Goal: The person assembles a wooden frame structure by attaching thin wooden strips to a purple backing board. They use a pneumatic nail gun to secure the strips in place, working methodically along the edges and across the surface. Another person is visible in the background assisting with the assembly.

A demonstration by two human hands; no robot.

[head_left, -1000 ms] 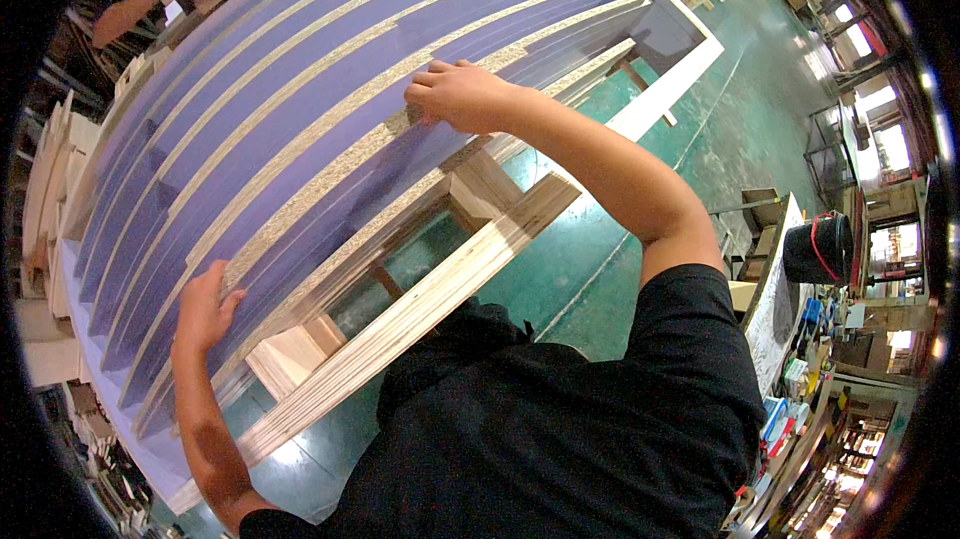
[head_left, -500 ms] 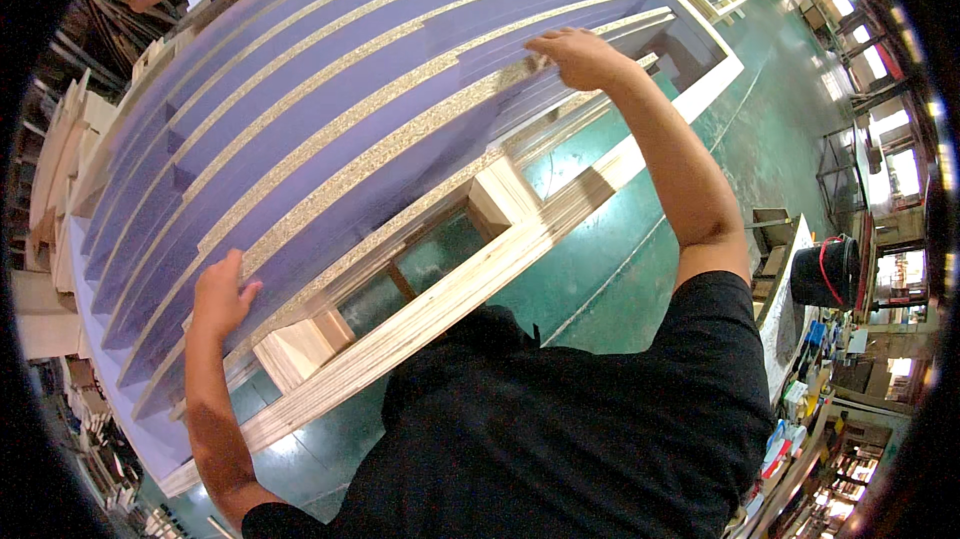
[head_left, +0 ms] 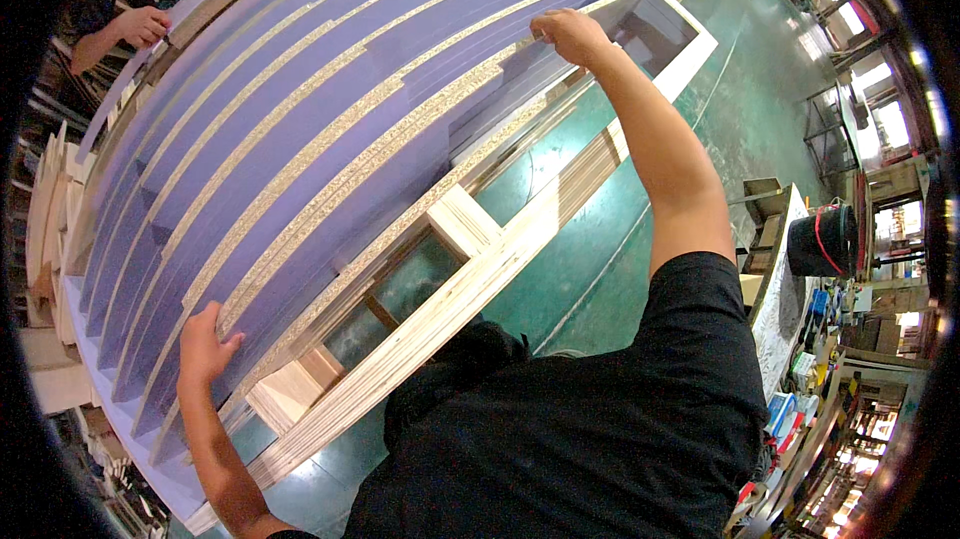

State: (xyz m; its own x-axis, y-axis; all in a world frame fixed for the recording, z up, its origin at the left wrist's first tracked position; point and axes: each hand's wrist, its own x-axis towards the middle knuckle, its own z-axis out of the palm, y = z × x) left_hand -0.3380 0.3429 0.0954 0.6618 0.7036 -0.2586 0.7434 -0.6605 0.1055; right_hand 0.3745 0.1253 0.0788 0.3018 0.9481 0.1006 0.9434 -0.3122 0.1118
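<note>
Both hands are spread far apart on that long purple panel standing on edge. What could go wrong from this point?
The left hand lies flat against the panel rather than gripping, so that end might slip. The right hand grips the raw particleboard edge, which may chafe or splinter. A second person's hand is at the far side of the rack, so sudden shifting could pinch it.

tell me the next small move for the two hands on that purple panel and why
Probably ease the purple panel a little further into its slot. The right hand grips its far chipboard edge, the left hand presses flat near its close end, and it stands on edge among other panels in the wooden rack.
</note>
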